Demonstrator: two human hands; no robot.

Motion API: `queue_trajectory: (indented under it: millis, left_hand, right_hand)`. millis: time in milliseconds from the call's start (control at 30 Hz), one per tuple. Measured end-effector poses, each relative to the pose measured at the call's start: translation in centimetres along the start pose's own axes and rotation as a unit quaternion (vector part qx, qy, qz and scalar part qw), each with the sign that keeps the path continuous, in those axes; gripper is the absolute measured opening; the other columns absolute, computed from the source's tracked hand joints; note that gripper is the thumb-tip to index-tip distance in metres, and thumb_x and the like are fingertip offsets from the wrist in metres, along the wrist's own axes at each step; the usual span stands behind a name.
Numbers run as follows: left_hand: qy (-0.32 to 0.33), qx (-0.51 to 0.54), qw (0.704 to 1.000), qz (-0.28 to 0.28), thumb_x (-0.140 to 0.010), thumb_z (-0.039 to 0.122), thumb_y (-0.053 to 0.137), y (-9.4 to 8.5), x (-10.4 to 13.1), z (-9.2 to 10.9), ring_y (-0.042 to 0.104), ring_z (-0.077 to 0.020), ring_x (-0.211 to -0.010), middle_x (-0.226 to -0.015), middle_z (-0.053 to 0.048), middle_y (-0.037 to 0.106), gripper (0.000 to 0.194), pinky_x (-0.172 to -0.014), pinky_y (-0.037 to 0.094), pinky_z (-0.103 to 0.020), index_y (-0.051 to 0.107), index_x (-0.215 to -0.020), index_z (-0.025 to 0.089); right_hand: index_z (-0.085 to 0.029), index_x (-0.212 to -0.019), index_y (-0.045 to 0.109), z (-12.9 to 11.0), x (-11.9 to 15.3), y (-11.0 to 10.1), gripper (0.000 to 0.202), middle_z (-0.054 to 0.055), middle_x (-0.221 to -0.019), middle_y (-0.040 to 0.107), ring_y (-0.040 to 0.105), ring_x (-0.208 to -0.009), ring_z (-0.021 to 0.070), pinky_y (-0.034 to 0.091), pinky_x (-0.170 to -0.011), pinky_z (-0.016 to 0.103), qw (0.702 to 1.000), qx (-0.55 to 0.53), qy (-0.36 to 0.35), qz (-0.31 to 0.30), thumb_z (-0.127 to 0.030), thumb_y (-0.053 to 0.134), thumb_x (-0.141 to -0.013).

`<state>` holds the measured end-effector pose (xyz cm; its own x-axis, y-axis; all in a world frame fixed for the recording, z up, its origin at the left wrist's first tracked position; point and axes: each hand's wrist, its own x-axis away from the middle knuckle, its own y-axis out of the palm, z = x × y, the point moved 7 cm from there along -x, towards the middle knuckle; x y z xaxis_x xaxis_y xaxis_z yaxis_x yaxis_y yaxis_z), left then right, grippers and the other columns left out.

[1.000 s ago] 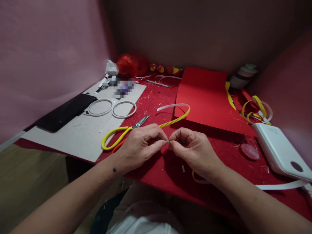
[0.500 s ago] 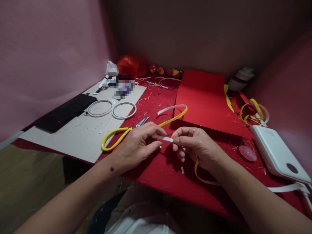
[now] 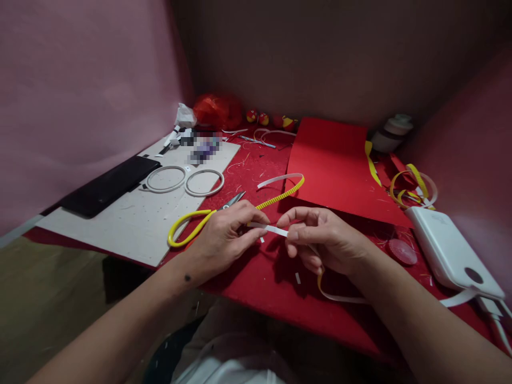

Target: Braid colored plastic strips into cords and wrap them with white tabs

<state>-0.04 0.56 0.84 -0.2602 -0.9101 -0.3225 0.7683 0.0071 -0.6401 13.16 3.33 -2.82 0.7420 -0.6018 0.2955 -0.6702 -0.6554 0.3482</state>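
Observation:
Between my two hands runs a narrow paper strip (image 3: 276, 230), its white side up here. My left hand (image 3: 230, 229) pinches it with thumb and fingers. My right hand (image 3: 316, 234) grips it a little further right, thumb on top and the index finger lifted off. Beyond my left hand the yellow ridged part of a strip (image 3: 282, 197) curls up and back, ending white. More yellow and white strip (image 3: 340, 298) hangs below my right hand and passes under the forearm. Yellow-handled scissors (image 3: 192, 226) lie partly under my left hand, blades pointing away.
Red card (image 3: 332, 170) lies behind my right hand. On the right are a white power bank (image 3: 452, 245), a pink translucent disc (image 3: 402, 252) and yellow strip coils (image 3: 414, 186). On the left, a grey board (image 3: 132, 229) carries two rings (image 3: 204, 183) and a black phone-like slab (image 3: 112, 184).
My right index finger has lifted off the strip, and the thumb has shifted slightly right along it. My left hand keeps its pinch. The camera view has moved slightly.

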Motion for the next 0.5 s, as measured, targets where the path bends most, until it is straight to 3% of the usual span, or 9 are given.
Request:
queue_trajectory:
  millis: [167, 333, 433, 500]
  left_hand:
    - [-0.003, 0.006, 0.999, 0.038, -0.084, 0.018, 0.053, -0.6, 0.0, -0.2, 0.054, -0.0123, -0.075, -0.081, -0.002, 0.059, 0.009, -0.070, 0.042, -0.024, 0.063, -0.085, 0.016]
    - [0.001, 0.002, 0.998, 0.069, -0.085, 0.017, 0.052, -1.1, 0.2, -0.3, 0.055, -0.0127, -0.077, -0.082, -0.003, 0.059, 0.010, -0.072, 0.042, -0.024, 0.062, -0.084, 0.015]
    - [0.013, -0.014, 0.997, 0.077, -0.085, 0.016, 0.052, -1.1, 0.3, -0.2, 0.054, -0.0122, -0.076, -0.080, -0.003, 0.058, 0.009, -0.071, 0.042, -0.024, 0.062, -0.083, 0.015]
    - [0.023, -0.024, 0.995, 0.090, -0.084, 0.016, 0.053, -1.1, 0.3, -0.2, 0.054, -0.0116, -0.073, -0.078, -0.002, 0.057, 0.008, -0.069, 0.042, -0.024, 0.061, -0.082, 0.015]
  right_hand:
    - [-0.016, -0.102, 0.055, -1.4, 1.2, -0.4, 0.029, 0.001, -0.062, 0.065, 0.040, -0.030, 0.0045, 0.032, -0.030, 0.016, 0.998, 0.061, -0.006, -0.023, -0.023, 0.063, -0.075]
    - [-0.016, -0.100, 0.059, -3.3, 2.4, -1.9, 0.028, -0.001, -0.062, 0.060, 0.043, -0.040, 0.0046, 0.030, -0.036, 0.016, 0.968, 0.242, -0.018, 0.064, -0.025, 0.065, -0.074]
    - [-0.017, -0.099, 0.061, -5.1, 3.8, -2.7, 0.024, 0.003, -0.071, 0.062, 0.054, -0.057, 0.0112, 0.043, -0.050, 0.023, 0.902, 0.390, -0.097, 0.155, -0.026, 0.062, -0.077]
    - [-0.018, -0.097, 0.064, -6.9, 5.8, -2.3, 0.024, 0.007, -0.085, 0.063, 0.058, -0.075, 0.0177, 0.048, -0.064, 0.030, 0.800, 0.488, -0.228, 0.266, -0.025, 0.064, -0.074]
